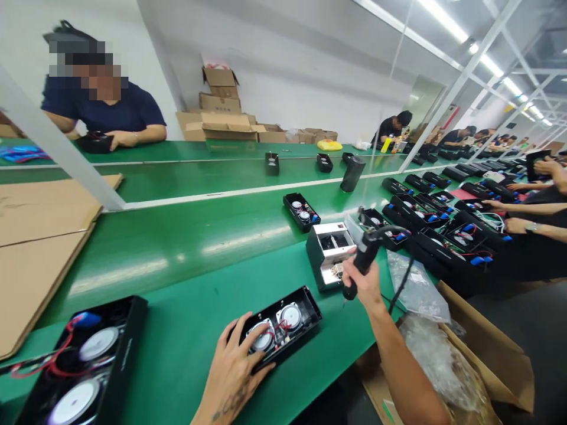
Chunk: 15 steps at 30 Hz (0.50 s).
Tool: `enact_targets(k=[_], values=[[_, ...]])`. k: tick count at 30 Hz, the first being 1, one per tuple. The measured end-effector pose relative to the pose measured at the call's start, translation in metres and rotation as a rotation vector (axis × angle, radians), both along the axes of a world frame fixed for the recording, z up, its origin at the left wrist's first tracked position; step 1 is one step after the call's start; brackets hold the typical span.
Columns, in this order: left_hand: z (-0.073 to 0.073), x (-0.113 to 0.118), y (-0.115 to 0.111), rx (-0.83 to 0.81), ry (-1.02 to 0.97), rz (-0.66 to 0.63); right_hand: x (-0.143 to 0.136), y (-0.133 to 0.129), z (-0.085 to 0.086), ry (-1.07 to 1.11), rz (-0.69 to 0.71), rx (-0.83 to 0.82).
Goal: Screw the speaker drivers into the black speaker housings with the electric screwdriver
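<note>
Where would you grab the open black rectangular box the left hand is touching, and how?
I'd take the open black rectangular box by its two long outer walls, coming from above: it lies flat, open side up, and a hand could probably span its narrow width. Better keep off the round white speakers and thin red wires exposed inside.

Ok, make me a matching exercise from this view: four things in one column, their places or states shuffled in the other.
Things:
1. Left hand
2. Right hand
3. Cardboard sheets
4. Yellow packet

Places or states:
A. Lying flat at the left edge of the view
B. Gripping a black corded tool
C. On the far bench, near the cardboard boxes
D. Steadying an open black case

Pairs: 1-D, 2-B, 3-A, 4-C
</note>
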<state>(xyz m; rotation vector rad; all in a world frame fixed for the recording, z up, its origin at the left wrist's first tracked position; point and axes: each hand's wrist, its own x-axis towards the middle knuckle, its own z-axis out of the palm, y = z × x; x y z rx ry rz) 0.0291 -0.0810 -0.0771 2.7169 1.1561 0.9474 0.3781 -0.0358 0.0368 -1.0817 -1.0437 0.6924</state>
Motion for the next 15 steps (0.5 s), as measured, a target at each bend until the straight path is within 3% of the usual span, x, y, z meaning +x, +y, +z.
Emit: enact_targets(k=[4,9,11,13,15], values=[[-0.004,0.0,0.001,-0.007,0.002,0.014,0.005,-0.006,-0.012,0.059,-0.131,0.086],[0.01,0.002,-0.012,-0.037,0.08,0.004,0.008,-0.018,-0.053,-0.054,-0.232,-0.112],[0.014,0.003,-0.014,-0.076,0.125,0.0,0.012,-0.019,-0.068,-0.08,-0.17,-0.126],[0.016,0.004,-0.015,-0.095,0.149,0.014,0.018,-0.018,-0.071,-0.068,-0.132,-0.125],[0.015,0.004,-0.015,-0.075,0.132,0.029,0.024,-0.017,-0.061,-0.038,-0.163,-0.057]])
